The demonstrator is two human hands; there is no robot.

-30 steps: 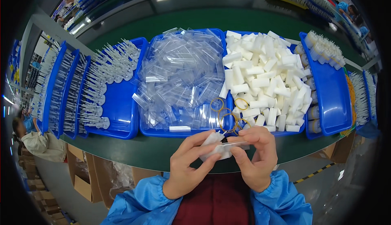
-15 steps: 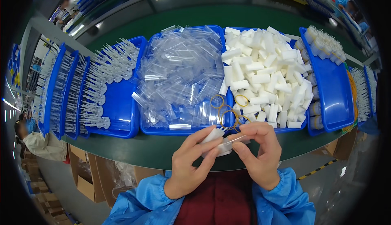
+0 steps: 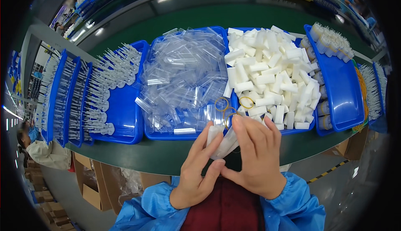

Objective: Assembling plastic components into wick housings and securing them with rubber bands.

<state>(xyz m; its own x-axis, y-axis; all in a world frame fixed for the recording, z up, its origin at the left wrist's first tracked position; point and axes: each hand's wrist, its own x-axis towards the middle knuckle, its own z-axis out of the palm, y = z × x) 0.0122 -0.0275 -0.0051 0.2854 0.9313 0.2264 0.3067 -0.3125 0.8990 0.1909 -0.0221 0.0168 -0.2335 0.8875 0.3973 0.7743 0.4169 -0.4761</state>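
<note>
My left hand (image 3: 197,173) grips a small white part (image 3: 214,133) between its fingers and thumb, low over the front of the trays. Against that part lies a clear plastic piece (image 3: 227,144). My right hand (image 3: 258,156) closes on this piece from the right, its fingers long and close together. The right fingers partly hide both pieces. Just beyond the fingertips, thin yellow rubber bands (image 3: 221,104) lie over the tray edges. Behind my hands stand a blue tray (image 3: 152,135) heaped with clear plastic pieces and a pile of white blocks (image 3: 267,80) in another blue tray.
To the left, several blue trays (image 3: 121,126) hold white stemmed parts. On the right, a tilted blue tray (image 3: 346,101) carries white parts at its far end. Cardboard boxes (image 3: 94,193) stand below the green table (image 3: 167,156). Another person (image 3: 46,151) sits at far left.
My right hand has turned, its fingers now straighter and reaching over the held pieces. The clear piece has come round against the white part. My left hand has moved slightly lower.
</note>
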